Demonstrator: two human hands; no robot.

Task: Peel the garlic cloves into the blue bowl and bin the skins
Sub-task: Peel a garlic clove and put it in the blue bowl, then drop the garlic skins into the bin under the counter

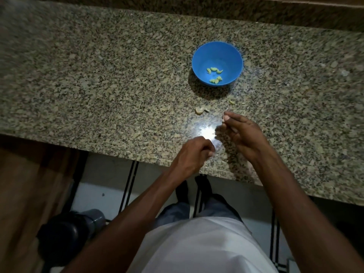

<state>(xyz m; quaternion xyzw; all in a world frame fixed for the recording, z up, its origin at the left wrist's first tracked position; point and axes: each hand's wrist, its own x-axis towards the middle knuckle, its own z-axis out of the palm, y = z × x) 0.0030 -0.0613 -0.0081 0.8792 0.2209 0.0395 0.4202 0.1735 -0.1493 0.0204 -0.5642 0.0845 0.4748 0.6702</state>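
A blue bowl [199, 60] stands on the granite counter [98, 85] and holds several peeled garlic cloves [214, 70]. Two pale pieces of garlic lie on the counter between bowl and hands, one curled [201, 110], one smaller [231, 102]. My right hand [244, 134] hovers over the counter and pinches a small pale piece [224, 119] at its fingertips. My left hand [192, 154] is curled near the counter's front edge; whether it holds a skin is hidden.
The counter's front edge runs diagonally below my hands. Below left on the floor stands a dark bin [67, 235] with a grey lid. A wooden panel [25, 194] lies at the left. A bright glare spot sits between my hands.
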